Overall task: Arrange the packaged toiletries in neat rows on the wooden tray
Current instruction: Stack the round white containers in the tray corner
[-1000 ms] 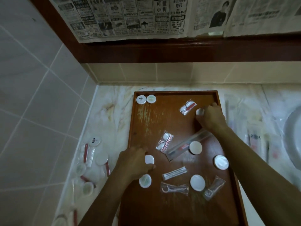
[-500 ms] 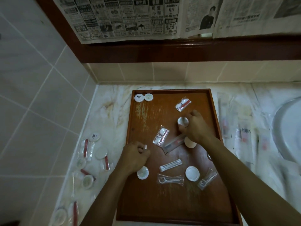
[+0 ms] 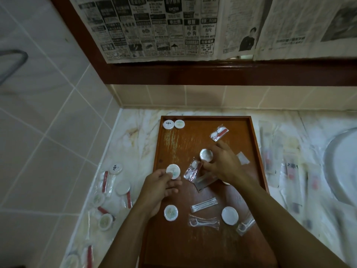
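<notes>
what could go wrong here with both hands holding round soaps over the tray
1. The right hand pinches a round soap just above a clear sachet; setting it down there could knock the sachet askew.
2. The left hand holds its round soap only at the edge, so the grip may slip.
3. The only started row, two soaps in the tray's far left corner, lies well away, so both soaps could end up misaligned.

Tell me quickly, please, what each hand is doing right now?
Left hand: holds a round white soap packet between thumb and fingers.
Right hand: holds another round packet at its fingertips.
</notes>
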